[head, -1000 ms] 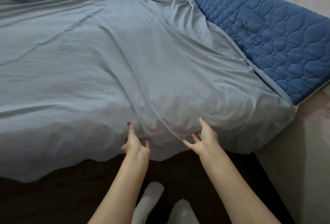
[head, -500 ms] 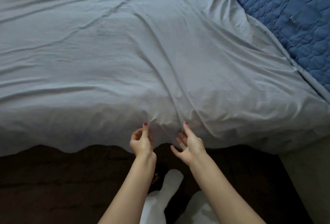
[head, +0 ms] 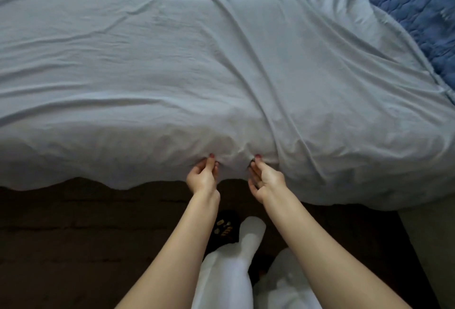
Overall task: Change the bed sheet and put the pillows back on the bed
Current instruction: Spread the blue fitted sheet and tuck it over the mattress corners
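Left hand (head: 202, 177) and right hand (head: 264, 180) each pinch the grey sheet (head: 197, 75) at its near hanging edge.

A grey-blue bed sheet (head: 172, 75) lies spread and creased over the bed, its lower edge hanging in waves over the dark bed side (head: 73, 235). The left hand (head: 203, 175) and right hand (head: 264, 180) pinch the sheet at that near edge, close together, folds running up from them. A blue quilted pad (head: 418, 8) lies along the far right. White trouser legs (head: 236, 271) show below
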